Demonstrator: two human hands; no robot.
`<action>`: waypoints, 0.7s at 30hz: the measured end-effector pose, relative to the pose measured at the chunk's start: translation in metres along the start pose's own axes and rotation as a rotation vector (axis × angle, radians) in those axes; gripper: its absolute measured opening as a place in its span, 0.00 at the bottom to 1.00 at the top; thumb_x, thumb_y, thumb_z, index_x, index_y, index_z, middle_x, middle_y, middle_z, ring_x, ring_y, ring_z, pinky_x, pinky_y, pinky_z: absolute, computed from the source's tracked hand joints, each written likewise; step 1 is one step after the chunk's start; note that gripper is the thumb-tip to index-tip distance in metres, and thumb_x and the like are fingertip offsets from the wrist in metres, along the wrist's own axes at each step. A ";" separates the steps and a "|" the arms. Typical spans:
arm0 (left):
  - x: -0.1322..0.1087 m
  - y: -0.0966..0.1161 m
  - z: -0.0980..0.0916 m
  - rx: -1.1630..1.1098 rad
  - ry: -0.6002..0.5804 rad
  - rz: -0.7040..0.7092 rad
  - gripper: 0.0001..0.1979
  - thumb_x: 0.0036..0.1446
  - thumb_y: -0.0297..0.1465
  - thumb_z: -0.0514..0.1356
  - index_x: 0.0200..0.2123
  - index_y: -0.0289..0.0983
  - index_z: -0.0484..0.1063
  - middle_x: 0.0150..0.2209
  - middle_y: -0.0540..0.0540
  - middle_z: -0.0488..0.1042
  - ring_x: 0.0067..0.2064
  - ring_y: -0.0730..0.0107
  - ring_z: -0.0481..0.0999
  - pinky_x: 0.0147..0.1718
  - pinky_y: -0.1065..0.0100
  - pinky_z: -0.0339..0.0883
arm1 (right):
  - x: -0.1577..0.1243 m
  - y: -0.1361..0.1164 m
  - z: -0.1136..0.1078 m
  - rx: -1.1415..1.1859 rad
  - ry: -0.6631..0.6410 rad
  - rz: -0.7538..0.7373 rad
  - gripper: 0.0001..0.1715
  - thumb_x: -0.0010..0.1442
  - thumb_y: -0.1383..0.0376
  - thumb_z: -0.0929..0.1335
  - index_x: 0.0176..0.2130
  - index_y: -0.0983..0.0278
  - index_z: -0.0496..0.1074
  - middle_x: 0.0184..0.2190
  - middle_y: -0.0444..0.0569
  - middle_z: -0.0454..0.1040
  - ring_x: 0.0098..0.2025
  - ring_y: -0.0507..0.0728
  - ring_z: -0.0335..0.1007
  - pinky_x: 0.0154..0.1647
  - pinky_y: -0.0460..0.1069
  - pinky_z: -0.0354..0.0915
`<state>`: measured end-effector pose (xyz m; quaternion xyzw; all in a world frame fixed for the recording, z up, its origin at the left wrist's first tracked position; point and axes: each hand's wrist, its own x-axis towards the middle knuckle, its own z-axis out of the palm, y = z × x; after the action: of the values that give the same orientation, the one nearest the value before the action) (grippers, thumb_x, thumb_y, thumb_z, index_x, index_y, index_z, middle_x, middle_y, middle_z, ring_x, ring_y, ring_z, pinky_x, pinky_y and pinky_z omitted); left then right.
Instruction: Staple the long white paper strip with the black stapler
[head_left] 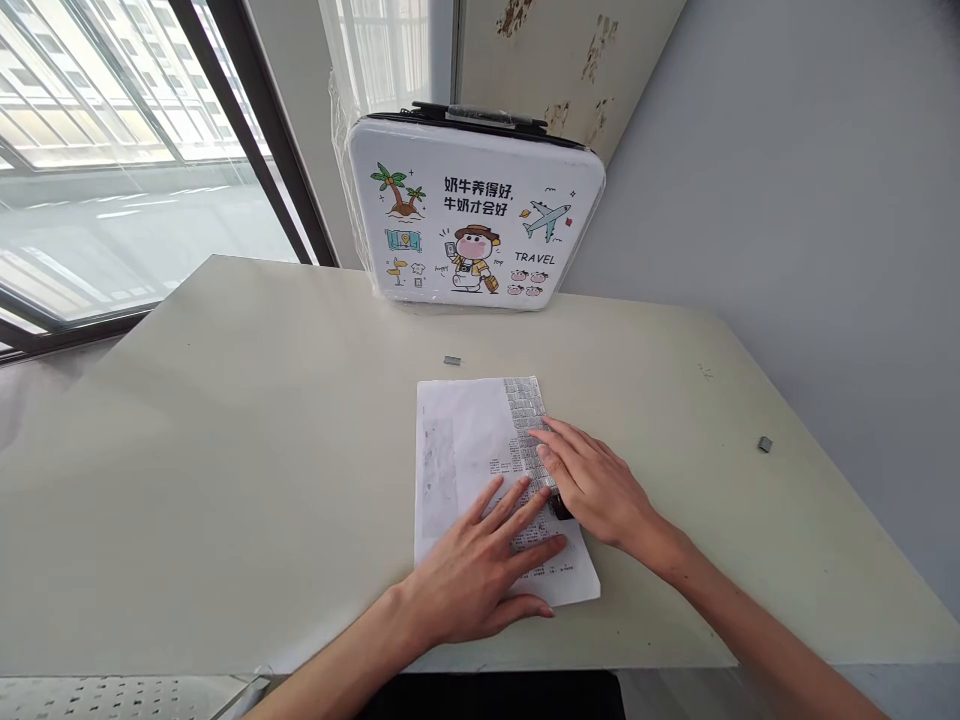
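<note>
The right hand bends over the right edge of the paper, its fingers nearly together, the tips on a band of dense grey print. A small black thing peeps out beneath it, mostly covered, and from here I cannot tell whether the hand is clamped on it. The left hand holds nothing; it lies flat on the near half of the paper, fingers well apart, pressing across the printed lines. The paper sits on the table, toward its near edge, its long axis running away from the person and its far short edge facing the case. One grey bit lies just past that edge; another grey bit lies well off to the right. The white case stands upright at the back, with the window to its left.
</note>
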<state>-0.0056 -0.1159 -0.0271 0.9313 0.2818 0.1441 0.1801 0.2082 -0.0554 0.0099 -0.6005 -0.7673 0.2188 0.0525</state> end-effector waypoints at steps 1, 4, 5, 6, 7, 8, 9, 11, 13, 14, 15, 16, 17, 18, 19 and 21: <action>0.000 0.000 0.000 -0.004 0.008 0.000 0.32 0.70 0.51 0.55 0.70 0.42 0.63 0.77 0.42 0.42 0.76 0.43 0.42 0.73 0.42 0.41 | 0.000 -0.001 0.000 -0.010 0.005 -0.002 0.30 0.76 0.52 0.52 0.66 0.53 0.68 0.72 0.44 0.61 0.73 0.62 0.56 0.72 0.64 0.57; 0.000 0.000 0.000 -0.013 0.033 0.001 0.31 0.70 0.51 0.55 0.70 0.43 0.64 0.77 0.43 0.43 0.76 0.43 0.42 0.73 0.43 0.40 | -0.001 -0.003 0.003 -0.070 0.036 -0.017 0.30 0.76 0.53 0.52 0.66 0.54 0.68 0.72 0.47 0.62 0.72 0.63 0.58 0.70 0.64 0.59; 0.000 0.000 0.000 -0.013 0.033 0.000 0.31 0.70 0.51 0.55 0.70 0.43 0.64 0.77 0.43 0.43 0.76 0.44 0.42 0.73 0.43 0.40 | -0.001 -0.003 0.005 -0.097 0.053 -0.027 0.30 0.76 0.54 0.52 0.67 0.54 0.67 0.71 0.47 0.62 0.71 0.63 0.59 0.70 0.64 0.60; 0.000 0.000 0.000 -0.011 0.027 -0.001 0.31 0.70 0.51 0.55 0.70 0.43 0.63 0.77 0.43 0.43 0.76 0.44 0.42 0.73 0.43 0.40 | -0.001 -0.003 0.007 -0.126 0.073 -0.038 0.29 0.77 0.54 0.52 0.67 0.54 0.67 0.71 0.48 0.62 0.71 0.63 0.59 0.69 0.64 0.61; 0.000 0.000 0.000 -0.010 0.018 -0.003 0.32 0.70 0.51 0.55 0.70 0.43 0.63 0.77 0.43 0.43 0.76 0.44 0.42 0.73 0.43 0.40 | -0.001 -0.003 0.009 -0.158 0.096 -0.049 0.29 0.77 0.55 0.52 0.67 0.54 0.66 0.71 0.49 0.62 0.71 0.63 0.59 0.68 0.64 0.61; 0.000 -0.001 -0.001 -0.010 0.011 -0.005 0.32 0.70 0.51 0.55 0.70 0.43 0.63 0.77 0.43 0.43 0.76 0.44 0.42 0.73 0.43 0.41 | 0.000 -0.003 0.012 -0.191 0.118 -0.062 0.29 0.77 0.56 0.52 0.68 0.54 0.66 0.71 0.50 0.62 0.71 0.63 0.59 0.68 0.64 0.62; 0.000 -0.001 -0.001 -0.010 0.005 -0.007 0.32 0.70 0.51 0.55 0.70 0.43 0.62 0.77 0.43 0.44 0.76 0.44 0.42 0.73 0.43 0.41 | 0.000 -0.003 0.015 -0.225 0.137 -0.076 0.29 0.77 0.57 0.53 0.69 0.54 0.65 0.71 0.51 0.62 0.71 0.64 0.58 0.67 0.64 0.62; 0.001 -0.001 -0.002 -0.012 -0.001 -0.009 0.32 0.70 0.51 0.55 0.71 0.44 0.61 0.77 0.43 0.44 0.76 0.44 0.42 0.73 0.42 0.41 | 0.001 -0.003 0.021 -0.284 0.168 -0.104 0.28 0.77 0.58 0.54 0.69 0.56 0.64 0.71 0.54 0.61 0.71 0.66 0.58 0.67 0.66 0.62; 0.001 -0.001 -0.003 -0.017 0.001 -0.007 0.32 0.70 0.50 0.56 0.72 0.45 0.60 0.77 0.43 0.44 0.76 0.44 0.42 0.73 0.42 0.43 | 0.002 -0.004 0.026 -0.320 0.193 -0.123 0.28 0.76 0.59 0.55 0.70 0.57 0.64 0.71 0.56 0.61 0.71 0.70 0.57 0.66 0.68 0.61; 0.001 -0.001 -0.003 -0.020 0.007 -0.007 0.33 0.70 0.49 0.57 0.72 0.46 0.59 0.77 0.43 0.43 0.76 0.44 0.42 0.73 0.42 0.43 | 0.003 -0.004 0.028 -0.326 0.202 -0.127 0.28 0.76 0.59 0.56 0.70 0.57 0.64 0.71 0.57 0.61 0.71 0.71 0.57 0.66 0.69 0.60; 0.001 -0.001 -0.003 -0.025 0.019 -0.009 0.33 0.70 0.49 0.57 0.72 0.46 0.58 0.77 0.43 0.42 0.76 0.44 0.43 0.73 0.43 0.44 | 0.004 -0.005 0.029 -0.327 0.208 -0.130 0.29 0.75 0.59 0.56 0.70 0.58 0.64 0.71 0.57 0.60 0.71 0.72 0.57 0.66 0.70 0.60; 0.001 -0.001 -0.003 -0.029 0.035 -0.013 0.33 0.69 0.48 0.58 0.73 0.46 0.57 0.77 0.42 0.41 0.76 0.43 0.43 0.73 0.43 0.45 | 0.005 -0.005 0.029 -0.320 0.207 -0.134 0.29 0.75 0.59 0.56 0.70 0.59 0.63 0.72 0.58 0.60 0.71 0.73 0.57 0.66 0.71 0.60; 0.000 -0.001 -0.003 -0.033 0.051 -0.019 0.34 0.69 0.48 0.59 0.73 0.45 0.57 0.77 0.42 0.39 0.76 0.43 0.44 0.72 0.44 0.46 | 0.005 -0.004 0.028 -0.300 0.198 -0.137 0.29 0.75 0.59 0.56 0.70 0.59 0.63 0.72 0.58 0.60 0.71 0.72 0.57 0.66 0.71 0.60; -0.001 -0.001 -0.002 -0.033 0.063 -0.027 0.34 0.69 0.47 0.59 0.73 0.45 0.57 0.77 0.41 0.38 0.75 0.42 0.44 0.72 0.44 0.47 | 0.006 -0.004 0.026 -0.264 0.181 -0.136 0.29 0.76 0.58 0.56 0.70 0.58 0.63 0.72 0.57 0.60 0.71 0.71 0.57 0.66 0.70 0.60; -0.003 -0.001 -0.002 -0.030 0.070 -0.033 0.34 0.69 0.47 0.59 0.73 0.44 0.57 0.77 0.41 0.37 0.75 0.42 0.44 0.72 0.44 0.47 | 0.006 -0.002 0.022 -0.208 0.159 -0.129 0.29 0.76 0.58 0.55 0.70 0.57 0.63 0.72 0.55 0.60 0.71 0.70 0.57 0.67 0.70 0.60; -0.007 -0.001 -0.004 -0.016 0.066 -0.044 0.33 0.69 0.46 0.60 0.72 0.44 0.59 0.77 0.41 0.36 0.75 0.42 0.44 0.72 0.44 0.48 | 0.005 0.004 0.012 -0.042 0.122 -0.094 0.28 0.77 0.56 0.54 0.69 0.53 0.63 0.72 0.50 0.61 0.71 0.66 0.58 0.68 0.67 0.62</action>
<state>-0.0132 -0.1183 -0.0251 0.9182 0.3069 0.1731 0.1812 0.2059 -0.0533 -0.0034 -0.5769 -0.7945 0.1629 0.0968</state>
